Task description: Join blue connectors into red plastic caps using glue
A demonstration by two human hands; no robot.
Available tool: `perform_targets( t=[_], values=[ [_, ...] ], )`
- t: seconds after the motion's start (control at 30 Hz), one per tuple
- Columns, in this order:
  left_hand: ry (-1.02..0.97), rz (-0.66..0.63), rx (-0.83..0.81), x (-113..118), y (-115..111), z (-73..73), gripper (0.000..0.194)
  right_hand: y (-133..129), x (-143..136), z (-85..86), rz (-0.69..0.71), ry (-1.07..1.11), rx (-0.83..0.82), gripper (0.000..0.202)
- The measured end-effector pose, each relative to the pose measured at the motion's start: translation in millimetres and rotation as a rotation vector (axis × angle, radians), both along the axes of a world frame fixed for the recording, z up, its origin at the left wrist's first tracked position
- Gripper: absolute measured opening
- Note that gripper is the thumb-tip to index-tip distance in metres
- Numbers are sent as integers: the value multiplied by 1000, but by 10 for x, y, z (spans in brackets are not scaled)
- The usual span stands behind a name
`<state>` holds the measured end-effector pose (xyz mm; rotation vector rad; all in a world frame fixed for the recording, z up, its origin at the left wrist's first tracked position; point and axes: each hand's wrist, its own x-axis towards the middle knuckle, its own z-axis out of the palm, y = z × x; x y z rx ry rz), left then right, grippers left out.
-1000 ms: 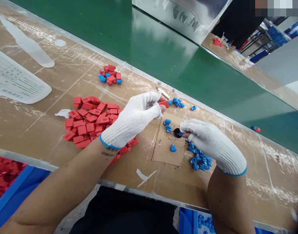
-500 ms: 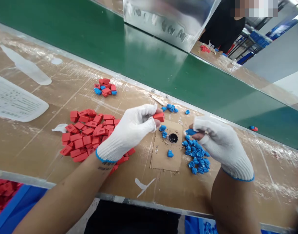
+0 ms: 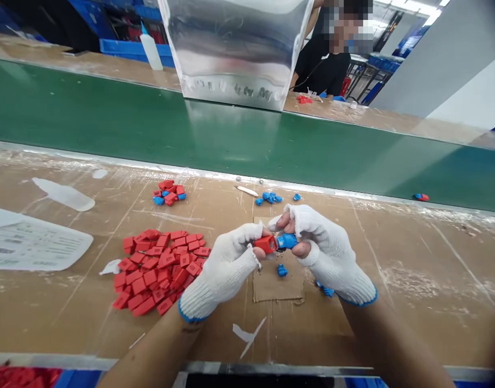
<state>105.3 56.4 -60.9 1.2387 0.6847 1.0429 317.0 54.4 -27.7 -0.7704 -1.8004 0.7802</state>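
My left hand (image 3: 227, 267), in a white fingertip-less glove, pinches a small red plastic piece (image 3: 265, 244) with an opening facing right. From the right, my right hand (image 3: 328, 253), gloved alike, grips a blue plastic piece (image 3: 288, 241) close against that opening; whether they touch is hard to see. Below both lies a cardboard piece (image 3: 277, 291) bearing a loose blue piece (image 3: 282, 270). A heap of red pieces (image 3: 158, 269) spreads left of my left hand. Blue pieces (image 3: 325, 290) show partly from under my right hand, the rest hidden. The black round dish is covered by my hands.
A green conveyor belt (image 3: 110, 121) crosses behind, carrying a red-and-blue piece (image 3: 421, 197) at right. A shiny metal cover (image 3: 235, 59) stands over it. Small mixed pieces (image 3: 169, 192), blue pieces (image 3: 268, 198) and a printed sheet (image 3: 33, 240) lie on the table. A person (image 3: 324, 62) sits opposite.
My hands have come together over the cardboard, my right hand bringing a blue piece from its pile to the red one. The view has tilted up and levelled.
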Motion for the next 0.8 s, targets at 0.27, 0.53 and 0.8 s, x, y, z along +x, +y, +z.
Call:
perform_targets(
  t=[0.27,0.53,0.8],
  values=[
    [5,1,17,-3,-21,13,39,-2,7,-39,30,-66,68,18],
    [53,41,27,4,-8,-4,29,-19,-75,136,-47,-292,258,13],
    [143,58,48,1,-34,135,44,-8,-93,151,-16,-303,271,20]
  ],
)
